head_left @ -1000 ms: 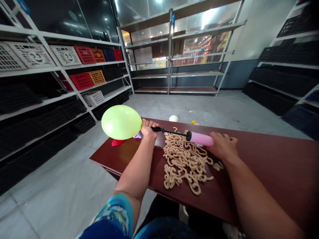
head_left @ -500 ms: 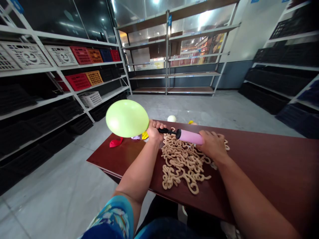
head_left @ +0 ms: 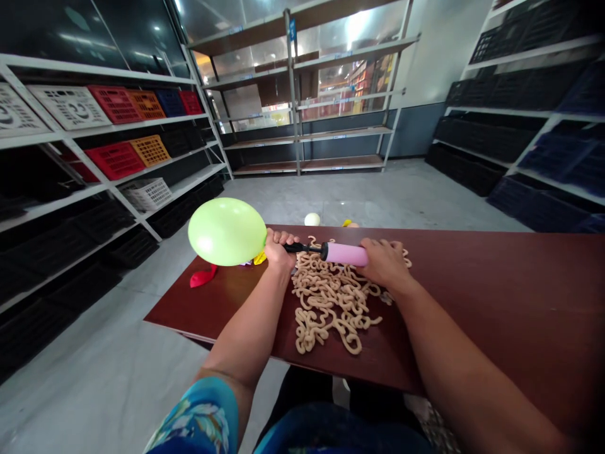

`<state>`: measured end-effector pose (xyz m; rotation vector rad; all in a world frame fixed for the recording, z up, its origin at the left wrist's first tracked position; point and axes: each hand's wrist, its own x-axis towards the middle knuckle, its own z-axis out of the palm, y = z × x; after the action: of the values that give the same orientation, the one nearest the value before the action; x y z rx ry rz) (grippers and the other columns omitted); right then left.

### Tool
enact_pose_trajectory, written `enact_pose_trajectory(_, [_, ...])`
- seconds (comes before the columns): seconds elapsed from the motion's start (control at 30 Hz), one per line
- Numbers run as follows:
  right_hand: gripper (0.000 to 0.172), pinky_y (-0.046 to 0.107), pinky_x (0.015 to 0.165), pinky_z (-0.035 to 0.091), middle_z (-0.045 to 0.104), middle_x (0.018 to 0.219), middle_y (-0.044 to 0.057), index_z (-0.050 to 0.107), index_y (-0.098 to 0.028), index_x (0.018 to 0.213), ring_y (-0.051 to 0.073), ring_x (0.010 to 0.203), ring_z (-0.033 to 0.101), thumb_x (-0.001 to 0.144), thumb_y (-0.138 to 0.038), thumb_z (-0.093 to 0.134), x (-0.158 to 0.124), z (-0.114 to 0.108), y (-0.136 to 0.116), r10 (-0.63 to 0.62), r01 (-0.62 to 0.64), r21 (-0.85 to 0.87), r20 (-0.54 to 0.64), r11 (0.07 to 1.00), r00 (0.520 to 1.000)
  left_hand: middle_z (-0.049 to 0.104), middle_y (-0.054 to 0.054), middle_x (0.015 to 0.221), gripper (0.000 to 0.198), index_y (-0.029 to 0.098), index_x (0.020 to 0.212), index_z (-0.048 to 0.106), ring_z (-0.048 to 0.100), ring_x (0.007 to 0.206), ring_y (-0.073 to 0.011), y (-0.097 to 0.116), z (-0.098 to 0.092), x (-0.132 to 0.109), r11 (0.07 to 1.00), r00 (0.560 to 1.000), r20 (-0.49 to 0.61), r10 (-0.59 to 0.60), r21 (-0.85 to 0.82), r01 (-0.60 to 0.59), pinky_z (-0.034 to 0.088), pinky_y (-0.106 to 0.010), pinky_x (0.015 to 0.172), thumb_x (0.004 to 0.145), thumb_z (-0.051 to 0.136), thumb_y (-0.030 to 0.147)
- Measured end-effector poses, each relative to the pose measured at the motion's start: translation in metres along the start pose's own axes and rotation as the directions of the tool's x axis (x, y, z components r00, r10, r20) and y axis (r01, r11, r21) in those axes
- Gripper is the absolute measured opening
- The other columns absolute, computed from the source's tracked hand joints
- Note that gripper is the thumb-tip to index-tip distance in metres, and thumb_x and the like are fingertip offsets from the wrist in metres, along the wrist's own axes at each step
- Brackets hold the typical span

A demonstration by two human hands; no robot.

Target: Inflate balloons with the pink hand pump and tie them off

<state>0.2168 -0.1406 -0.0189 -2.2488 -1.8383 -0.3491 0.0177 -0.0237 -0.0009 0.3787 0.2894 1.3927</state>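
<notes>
Balloon (head_left: 227,231), green, inflated, held above desk's (head_left: 496,296) far-left end. Left hand (head_left: 278,247) fisted tight around balloon neck and black pump tip. Right hand (head_left: 385,263) curled closed round pink pump barrel (head_left: 346,254). Tan cord heap (head_left: 328,301) on desk beneath pump. Red balloon (head_left: 202,277) lies flat near left edge.

Seen from the camera on my head: the single view looks forward and down over my forearms, close above the tabletop (head_left: 496,296), with shelving (head_left: 302,126) across the floor straight ahead.
</notes>
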Motion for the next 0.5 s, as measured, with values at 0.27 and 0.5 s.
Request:
enact_pose_trajectory(0.27, [0.061,0.042,0.087,0.023,0.058,0.109,0.011,0.042,-0.019,0.121,0.028,0.096,0.051,0.069,-0.048,0.058,-0.002,-0.01,-0.021,-0.142,0.148,0.142,-0.053,0.979,0.988,0.022,0.007,0.048,0.042,0.02,0.06,0.015,0.033,0.041,-0.0084,-0.026,0.005,-0.013,0.996,0.995,-0.048,-0.083,0.018,0.084,0.039,-0.028,0.054,0.082,0.047,0.035])
enact_pose_trajectory(0.5, [0.045,0.039,0.09,0.024,0.052,0.121,0.005,0.044,-0.03,0.125,0.024,0.102,0.047,0.082,-0.038,0.05,-0.005,-0.016,-0.049,-0.34,0.361,0.167,-0.141,0.918,0.93,0.024,0.006,0.047,0.042,0.02,0.058,0.017,0.037,0.042,-0.0087,-0.028,0.01,-0.018,0.988,0.991,-0.034,-0.127,0.088,0.13,0.043,-0.03,0.06,0.085,0.044,0.037])
